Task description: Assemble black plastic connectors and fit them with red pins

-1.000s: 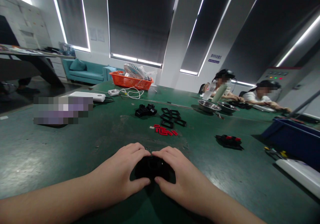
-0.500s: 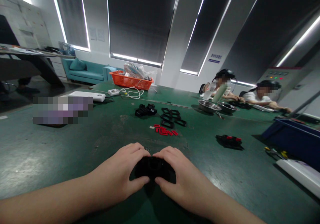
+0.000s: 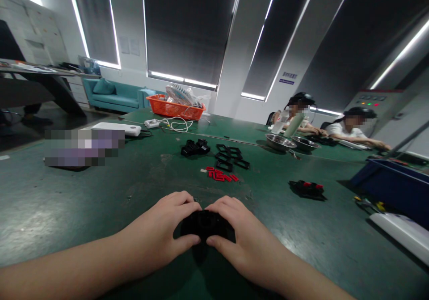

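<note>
Just beyond the red pieces [image 3: 219, 175] lie several black frames [image 3: 231, 157], and to their far left sits a cluster of black parts [image 3: 195, 148]; well to the right of the red pieces is a black assembly [image 3: 307, 190] with red bits on it. On the near side of the red pieces, the black part [image 3: 206, 224] is between the left hand [image 3: 171, 226] and the right hand [image 3: 236, 228], which cover its ends (too dark to make out detail). Both hands arch inward, index fingertips nearly meeting at the far edge, thumbs at the near edge, each half curled around the part and gripping it. Far beyond the red pieces, an orange basket [image 3: 176, 109] holds a fan [image 3: 181, 94]; beyond and right stand metal bowls [image 3: 279, 146].
</note>
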`<state>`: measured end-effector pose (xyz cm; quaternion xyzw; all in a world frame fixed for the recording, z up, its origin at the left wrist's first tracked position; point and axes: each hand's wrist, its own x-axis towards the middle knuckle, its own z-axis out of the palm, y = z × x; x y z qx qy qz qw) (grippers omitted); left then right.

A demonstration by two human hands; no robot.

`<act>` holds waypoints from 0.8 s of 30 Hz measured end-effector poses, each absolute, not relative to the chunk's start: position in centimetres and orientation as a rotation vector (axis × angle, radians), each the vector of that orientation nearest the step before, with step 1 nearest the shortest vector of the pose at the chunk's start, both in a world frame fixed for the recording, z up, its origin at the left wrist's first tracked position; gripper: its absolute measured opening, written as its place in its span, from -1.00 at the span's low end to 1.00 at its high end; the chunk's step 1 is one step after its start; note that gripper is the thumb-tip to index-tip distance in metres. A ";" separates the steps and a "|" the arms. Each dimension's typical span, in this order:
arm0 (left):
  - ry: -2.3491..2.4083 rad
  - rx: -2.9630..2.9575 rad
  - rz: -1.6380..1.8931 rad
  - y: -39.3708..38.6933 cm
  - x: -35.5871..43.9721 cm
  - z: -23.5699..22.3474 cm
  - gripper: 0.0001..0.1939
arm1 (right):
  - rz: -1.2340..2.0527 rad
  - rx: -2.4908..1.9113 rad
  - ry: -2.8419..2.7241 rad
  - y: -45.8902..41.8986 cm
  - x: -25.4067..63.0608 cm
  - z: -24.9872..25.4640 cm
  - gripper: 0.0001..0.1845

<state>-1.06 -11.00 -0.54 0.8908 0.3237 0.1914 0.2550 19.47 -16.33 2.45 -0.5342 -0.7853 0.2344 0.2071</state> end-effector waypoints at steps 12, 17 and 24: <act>0.885 2.418 0.497 -10.9 -0.9 -0.7 -0.83 | 0.653 -1.507 -2.193 -16.2 19.4 2.5 -0.70; 0.887 2.428 0.498 -10.8 -1.0 -0.7 -0.80 | 0.650 -1.483 -2.198 -16.2 19.4 2.4 -0.69; 0.858 2.471 0.527 -11.2 -1.2 -0.6 -0.67 | 0.644 -1.462 -2.189 -16.3 19.6 2.2 -0.64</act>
